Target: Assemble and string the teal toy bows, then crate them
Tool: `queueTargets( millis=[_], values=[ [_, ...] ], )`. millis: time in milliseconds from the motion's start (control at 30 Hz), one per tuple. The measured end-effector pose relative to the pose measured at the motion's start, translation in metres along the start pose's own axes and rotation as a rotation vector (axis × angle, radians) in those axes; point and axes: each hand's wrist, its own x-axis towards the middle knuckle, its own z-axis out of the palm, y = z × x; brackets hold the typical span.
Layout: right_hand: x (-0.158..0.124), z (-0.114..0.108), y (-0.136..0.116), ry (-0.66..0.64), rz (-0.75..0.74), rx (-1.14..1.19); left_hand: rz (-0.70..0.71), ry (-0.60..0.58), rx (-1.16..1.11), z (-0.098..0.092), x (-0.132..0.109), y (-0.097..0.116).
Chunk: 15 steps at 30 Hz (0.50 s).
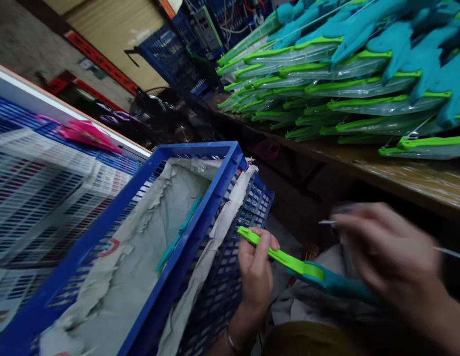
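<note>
My left hand [256, 273] is closed around a green and teal plastic piece [297, 269], thumb on its green strip, just right of the blue crate [200, 212]. My right hand [393, 257] hovers over the teal end of that piece; it is smeared by motion, and a thin pale object [328, 222] shows at its fingertips. The crate is lined with torn grey paper, and one teal strip [180, 232] lies inside it.
A wooden bench [400, 173] at the right carries rows of several green-edged clear pouches with teal parts [326, 79]. More blue crates [166, 54] stand behind. A white-and-blue rack [37, 188] with a pink item [85, 133] sits at the left.
</note>
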Motion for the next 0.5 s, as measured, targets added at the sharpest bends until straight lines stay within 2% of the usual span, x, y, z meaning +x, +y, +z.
queueTargets(
  millis=[100, 167, 333, 433, 500],
  values=[
    [0.022, 0.034, -0.028, -0.073, -0.114, 0.153, 0.077, -0.079, -0.036, 0.010, -0.012, 0.009],
    [0.031, 0.045, -0.042, -0.097, -0.078, 0.300, 0.109, -0.068, -0.065, 0.011, -0.013, 0.013],
    [0.036, 0.038, -0.047, -0.159, 0.107, 0.553, 0.143, -0.100, -0.084, 0.007, -0.011, 0.020],
    [0.041, 0.029, -0.051, -0.213, 0.155, 0.622, 0.220, -0.159, -0.127, 0.008, -0.013, 0.024],
    [0.047, 0.026, -0.058, -0.246, 0.149, 0.645, 0.214, -0.203, -0.162, 0.010, -0.015, 0.026]
  ],
)
